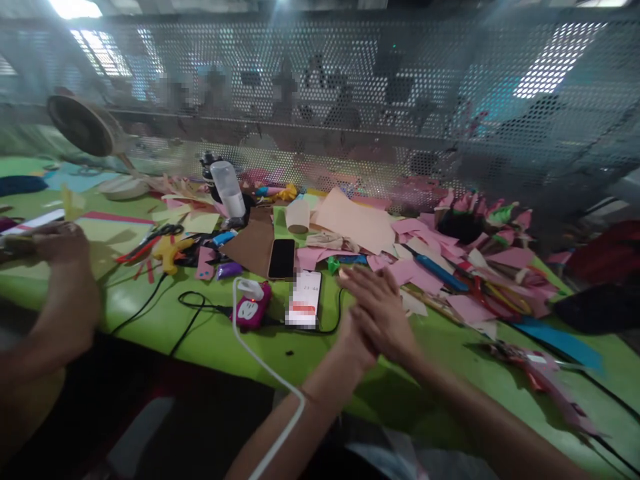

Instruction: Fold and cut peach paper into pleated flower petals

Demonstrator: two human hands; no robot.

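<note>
My right hand [387, 313] lies across my left hand [361, 333] above the near edge of the green table, palms together. The right hand's fingers stretch flat toward the upper left. Most of my left hand is covered; what shows of its fingers looks extended. No object appears between them. Just left of the hands is a phone with a lit screen [311, 293], and a dark-screened phone [282, 259] lies behind it. Pink paper scraps [410, 270] and a blue-handled tool [440, 268] lie beyond the hands.
A magenta power socket [253, 307] with a white cable [270, 367] stands left. The cable crosses over my left forearm. A pink glue gun [550, 380] lies right. Another person's hand [63, 243] is far left, near a yellow glue gun [170, 252]. Perforated mesh [350, 87] rises behind.
</note>
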